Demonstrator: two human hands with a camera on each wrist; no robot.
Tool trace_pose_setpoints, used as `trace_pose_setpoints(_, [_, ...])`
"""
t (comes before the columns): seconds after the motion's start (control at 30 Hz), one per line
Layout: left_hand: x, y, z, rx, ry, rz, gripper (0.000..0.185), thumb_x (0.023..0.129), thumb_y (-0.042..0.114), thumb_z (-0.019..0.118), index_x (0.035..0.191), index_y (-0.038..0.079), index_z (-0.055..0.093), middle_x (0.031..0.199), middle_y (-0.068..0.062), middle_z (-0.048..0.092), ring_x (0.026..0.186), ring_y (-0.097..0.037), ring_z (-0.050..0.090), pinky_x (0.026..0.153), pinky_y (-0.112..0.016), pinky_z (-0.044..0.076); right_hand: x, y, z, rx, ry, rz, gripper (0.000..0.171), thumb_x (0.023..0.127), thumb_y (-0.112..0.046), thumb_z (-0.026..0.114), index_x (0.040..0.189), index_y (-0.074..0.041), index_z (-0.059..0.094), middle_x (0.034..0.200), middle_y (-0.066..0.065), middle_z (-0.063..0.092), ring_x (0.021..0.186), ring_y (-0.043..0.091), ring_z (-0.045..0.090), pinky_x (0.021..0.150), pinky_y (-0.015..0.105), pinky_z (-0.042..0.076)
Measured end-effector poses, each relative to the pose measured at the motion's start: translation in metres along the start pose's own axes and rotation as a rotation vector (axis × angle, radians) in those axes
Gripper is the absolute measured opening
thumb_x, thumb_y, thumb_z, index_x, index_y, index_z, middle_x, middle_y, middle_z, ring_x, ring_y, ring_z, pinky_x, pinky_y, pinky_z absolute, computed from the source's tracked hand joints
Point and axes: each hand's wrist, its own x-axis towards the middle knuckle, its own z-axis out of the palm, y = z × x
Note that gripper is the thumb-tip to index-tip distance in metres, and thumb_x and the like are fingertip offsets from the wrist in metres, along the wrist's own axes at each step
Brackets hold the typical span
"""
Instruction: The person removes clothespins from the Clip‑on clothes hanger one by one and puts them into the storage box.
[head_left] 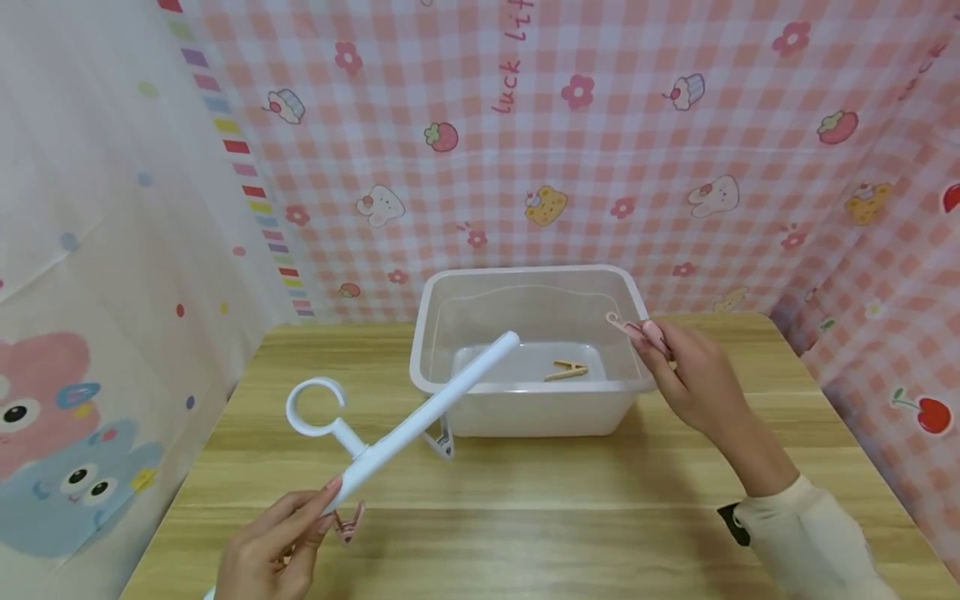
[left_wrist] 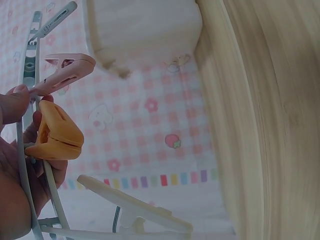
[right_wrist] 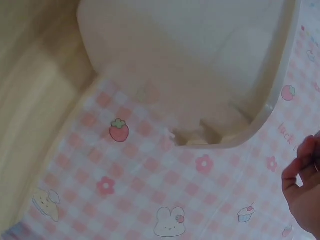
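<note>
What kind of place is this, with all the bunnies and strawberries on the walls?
It looks like a small tabletop booth set up indoors, maybe at home. Pink checked cloth with cartoon prints hangs on the walls, and a wooden table holds a clear plastic bin.

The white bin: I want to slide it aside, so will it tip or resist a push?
The white bin probably slides easily: thin translucent plastic holding only one beige clothespin. Tipping seems unlikely, since it sits low and wide on the wooden table.
</note>
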Motion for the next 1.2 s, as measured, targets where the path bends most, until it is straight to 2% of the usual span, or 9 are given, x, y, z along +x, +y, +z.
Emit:
trace_pose_setpoints(0.13, [0.0,0.0,0.003,-0.003,0.002,0.005,0.039,0.102,0.036,0.057,0.117,0.006,0.077,0.085,-0.012,0.073,0.06,0.01,0.049,0.049,-0.005,0.039,0.016,0.011,0.002,-0.046,-0.172,0.07,0.027,0.105,-0.026,0.057,0.085,-0.007,0.054,0.063,-0.001,0.041,0.058,0.009,0.036,0.055,0.024,0.029])
trace_pose_setpoints(0.23, [0.001,0.0,0.006,-0.013,0.008,0.023,0.039,0.101,0.036,0.058,0.117,0.005,0.077,0.085,-0.011,0.073,0.061,0.009,0.049,0.049,-0.004,0.038,0.026,0.024,0.008,-0.071,-0.257,0.096,0.015,0.1,-0.014,0.063,0.088,-0.007,0.057,0.061,0.0,0.042,0.056,0.01,0.035,0.053,0.024,0.029])
trace_pose_setpoints(0.53, [0.003,0.007,0.006,-0.003,-0.04,-0.014,0.04,0.101,0.037,0.056,0.12,0.009,0.076,0.087,-0.01,0.073,0.06,0.01,0.046,0.051,-0.005,0.039,0.056,0.053,0.023,-0.097,-0.449,0.203,0.023,0.105,-0.024,0.056,0.09,-0.007,0.054,0.062,0.004,0.047,0.056,0.02,0.045,0.054,0.03,0.035])
trace_pose_setpoints(0.8, [0.005,0.007,0.005,0.008,-0.04,0.005,0.04,0.102,0.038,0.055,0.12,0.009,0.076,0.087,-0.01,0.073,0.059,0.011,0.045,0.051,-0.005,0.038,0.073,0.062,0.029,-0.079,-0.507,0.216,0.022,0.105,-0.026,0.055,0.098,-0.005,0.06,0.071,0.008,0.054,0.063,0.024,0.052,0.06,0.033,0.04])
trace_pose_setpoints(1.0, [0.005,0.007,0.005,0.007,-0.063,-0.007,0.043,0.102,0.04,0.052,0.122,0.011,0.075,0.087,-0.008,0.073,0.058,0.012,0.041,0.049,-0.005,0.036,0.074,0.063,0.032,-0.096,-0.516,0.21,0.019,0.104,-0.025,0.058,0.098,-0.007,0.059,0.071,0.007,0.054,0.063,0.023,0.05,0.059,0.031,0.039])
trace_pose_setpoints(1.2, [0.004,0.005,0.004,0.019,-0.055,0.006,0.041,0.103,0.039,0.053,0.121,0.01,0.076,0.086,-0.008,0.073,0.059,0.011,0.043,0.05,-0.005,0.038,0.074,0.062,0.034,-0.102,-0.532,0.214,0.019,0.104,-0.025,0.058,0.1,-0.007,0.059,0.072,0.008,0.055,0.064,0.023,0.051,0.06,0.032,0.039])
